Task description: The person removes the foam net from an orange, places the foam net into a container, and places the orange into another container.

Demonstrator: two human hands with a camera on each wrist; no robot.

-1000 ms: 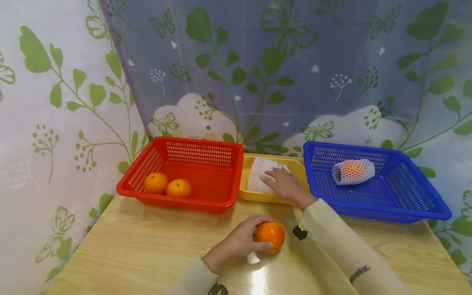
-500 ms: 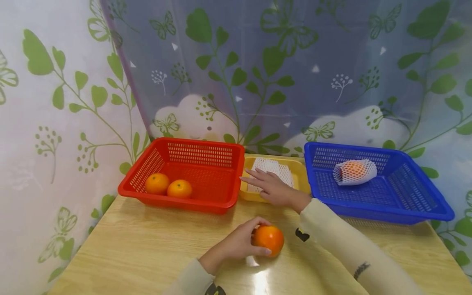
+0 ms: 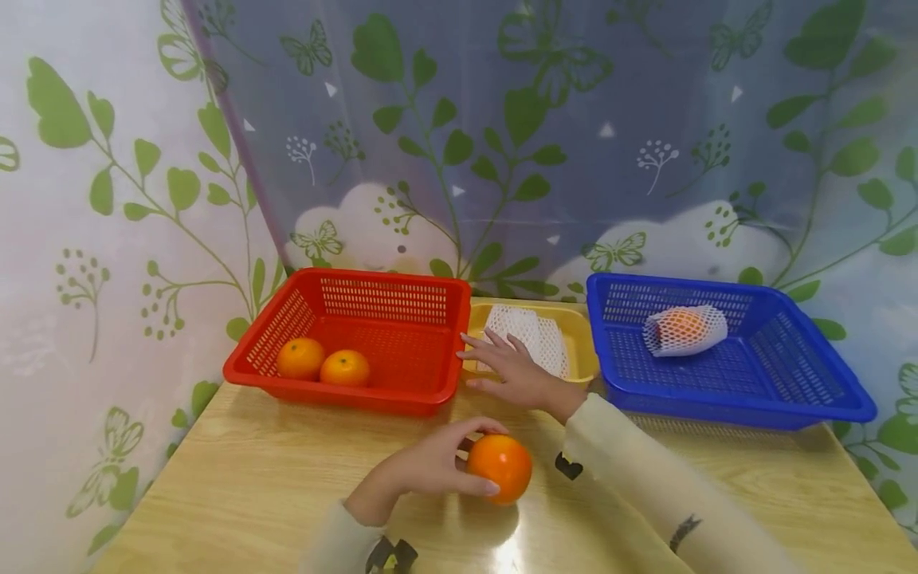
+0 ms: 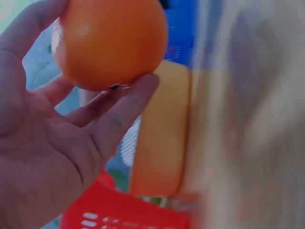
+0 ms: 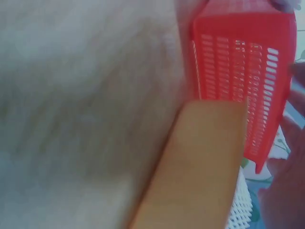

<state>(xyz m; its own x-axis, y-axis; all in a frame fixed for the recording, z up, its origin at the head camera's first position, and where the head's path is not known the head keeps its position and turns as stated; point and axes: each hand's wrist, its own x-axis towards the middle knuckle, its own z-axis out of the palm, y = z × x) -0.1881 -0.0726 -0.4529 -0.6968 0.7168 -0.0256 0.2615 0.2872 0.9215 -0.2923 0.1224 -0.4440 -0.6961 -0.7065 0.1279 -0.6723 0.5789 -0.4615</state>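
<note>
My left hand (image 3: 433, 462) holds a round, glossy orange fruit (image 3: 500, 469) between thumb and fingers, just above the table front. In the left wrist view a small dark spot shows on the underside of the fruit (image 4: 112, 43). My right hand (image 3: 519, 373) has its fingers spread over the front left of a shallow yellow tray (image 3: 584, 351), close to the red basket's corner. It holds nothing. White foam fruit nets (image 3: 531, 331) lie in that tray, partly hidden by the hand.
A red basket (image 3: 394, 399) with two oranges (image 3: 345, 368) stands at the left. At the right is a blue basket (image 3: 717, 410) holding one fruit in a foam net (image 3: 686, 329). All stand on the wooden table (image 3: 237, 478) before a patterned curtain.
My right hand has moved left and towards me, away from the foam nets towards the red basket. My left hand has shifted left with the orange fruit and raised it slightly.
</note>
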